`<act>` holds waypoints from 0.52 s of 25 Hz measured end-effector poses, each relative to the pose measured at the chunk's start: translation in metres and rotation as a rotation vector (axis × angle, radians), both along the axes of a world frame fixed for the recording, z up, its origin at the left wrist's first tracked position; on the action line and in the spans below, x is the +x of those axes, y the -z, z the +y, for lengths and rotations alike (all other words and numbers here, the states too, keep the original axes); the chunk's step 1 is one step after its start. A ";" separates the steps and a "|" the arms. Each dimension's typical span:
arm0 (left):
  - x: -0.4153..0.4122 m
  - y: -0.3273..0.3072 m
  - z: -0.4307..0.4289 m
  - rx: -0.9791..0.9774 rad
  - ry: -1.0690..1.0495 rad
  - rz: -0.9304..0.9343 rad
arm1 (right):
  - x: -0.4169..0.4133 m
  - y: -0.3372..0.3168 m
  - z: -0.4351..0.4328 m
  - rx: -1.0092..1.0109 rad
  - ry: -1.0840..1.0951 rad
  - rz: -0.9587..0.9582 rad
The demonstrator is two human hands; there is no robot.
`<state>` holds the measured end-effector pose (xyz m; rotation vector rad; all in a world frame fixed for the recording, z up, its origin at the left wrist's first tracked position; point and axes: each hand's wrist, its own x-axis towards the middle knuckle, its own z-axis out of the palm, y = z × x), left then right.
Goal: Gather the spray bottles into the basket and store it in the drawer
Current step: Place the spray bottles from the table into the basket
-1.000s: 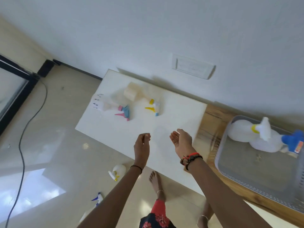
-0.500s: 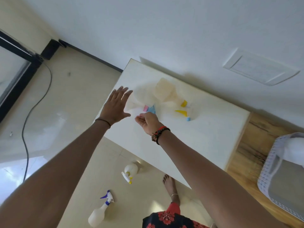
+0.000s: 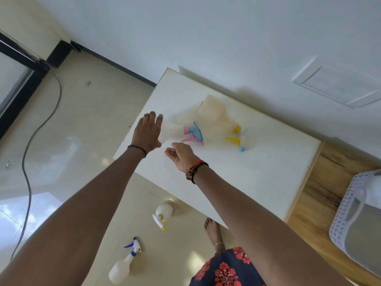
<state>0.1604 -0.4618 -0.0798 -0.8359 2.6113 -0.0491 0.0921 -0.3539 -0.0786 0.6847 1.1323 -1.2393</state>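
– Pink and blue on its trigger, clear in the body: where does the pink-and-blue bottle (image 3: pixel 178 131) lie?

– On its side on the white desk (image 3: pixel 257 178), close to the left edge, with its trigger pointing at the near edge. The yellow-trigger bottle (image 3: pixel 214 118) lies right behind it, toward the desk's far edge, and the two bodies seem to touch.

– And the person's hands?

– The left hand (image 3: pixel 147 133) is at the base of the pink-and-blue bottle with fingers straight and spread, gripping nothing; whether it touches the plastic cannot be told. The right hand (image 3: pixel 181 154) hangs above the desk just on the near side of that bottle's trigger, palm turned up, fingers loosely curled around nothing.

– Where is the basket?

– The pale perforated basket (image 3: pixel 350 213) sits well apart, on the wooden top (image 3: pixel 321 195) past the desk's right edge, cut off by the frame. A white bottle (image 3: pixel 374 193) lies inside it.

– Anything lower down?

– Two more bottles on the tiled floor (image 3: pixel 82 124) below the desk's near edge: a round one with a yellow trigger (image 3: pixel 162 212) and a slim one with a blue trigger (image 3: pixel 121 267), lying down. A bare foot (image 3: pixel 213 232) stands near them, and a dark cable (image 3: pixel 31 141) runs over the tiles at the left. A white wall plate (image 3: pixel 338 85) sits above the desk's far right corner
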 end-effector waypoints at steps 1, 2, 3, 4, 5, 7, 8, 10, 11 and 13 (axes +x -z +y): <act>0.007 -0.001 0.005 0.046 -0.045 0.033 | 0.003 0.000 0.004 -0.001 -0.005 0.001; 0.015 -0.002 0.012 0.100 -0.092 0.075 | 0.006 -0.001 0.010 -0.003 -0.011 -0.001; 0.025 -0.003 0.020 0.155 -0.146 0.129 | 0.010 -0.001 0.017 -0.007 -0.020 -0.002; 0.036 -0.005 0.031 0.211 -0.210 0.186 | 0.014 -0.001 0.025 -0.013 -0.033 0.001; 0.046 -0.008 0.042 0.266 -0.277 0.242 | 0.017 -0.002 0.035 -0.021 -0.047 0.006; 0.062 -0.013 0.065 0.362 -0.387 0.345 | 0.024 -0.004 0.057 -0.048 -0.080 0.020; 0.067 -0.015 0.076 0.404 -0.426 0.392 | 0.026 -0.006 0.069 -0.060 -0.098 0.023; 0.068 -0.021 0.097 0.487 -0.465 0.471 | 0.027 -0.009 0.093 -0.072 -0.130 0.026; 0.065 -0.025 0.108 0.528 -0.463 0.512 | 0.024 -0.012 0.104 -0.075 -0.140 0.033; 0.055 -0.032 0.131 0.620 -0.455 0.588 | 0.012 -0.018 0.126 -0.080 -0.138 0.056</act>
